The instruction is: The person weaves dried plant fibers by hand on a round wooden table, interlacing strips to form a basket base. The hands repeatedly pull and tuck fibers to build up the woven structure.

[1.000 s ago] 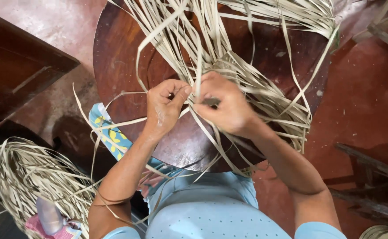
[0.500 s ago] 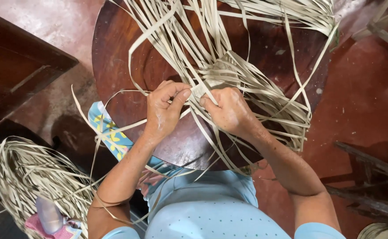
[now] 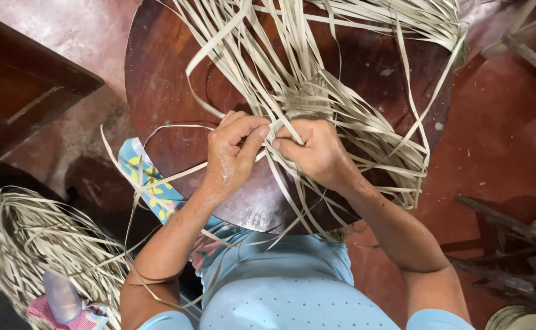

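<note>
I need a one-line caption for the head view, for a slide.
Left hand and right hand pinch pale straw strips together over a round wooden table.

Both hands (left point(image 3: 234, 156), right point(image 3: 318, 151)) meet, fingertips pinched together.

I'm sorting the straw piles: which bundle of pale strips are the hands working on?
The one spread over the round wooden table, pinched by left hand and right hand; the other bundle lies untouched on the floor.
</note>
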